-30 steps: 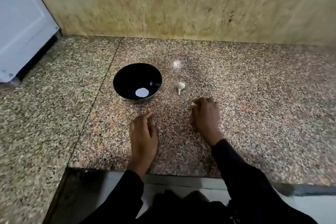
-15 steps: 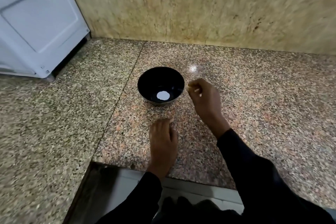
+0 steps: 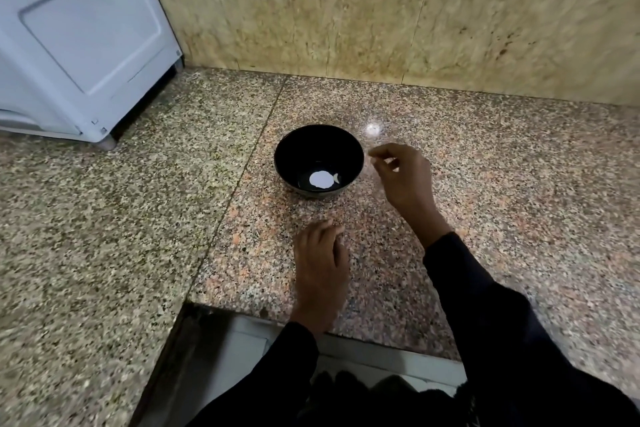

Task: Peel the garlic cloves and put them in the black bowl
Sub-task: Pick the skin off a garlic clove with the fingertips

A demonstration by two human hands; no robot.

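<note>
The right hand hangs in the air with its fingers loosely curled, thumb and forefinger tips close together; whether anything thin is caught between them is too small to tell, and no clove shows there. Just to the left of those fingertips, nearly touching, stands the glossy round black bowl. Inside it, near the bottom, lies one small pale garlic clove, right beside a bright round white patch that looks like a reflection of light. Nearer the person, the left hand rests palm down on the speckled pink-and-grey granite counter, fingers relaxed and slightly bent, holding nothing.

Beyond the bowl, a glare spot shines on the counter, and further out rise a beige stone wall and, at the far left, a white panelled appliance.

As a judgement: one clove appears delivered to the bowl. No other garlic shows on the counter, so this may be the task's end, though cloves outside the view cannot be ruled out.
</note>
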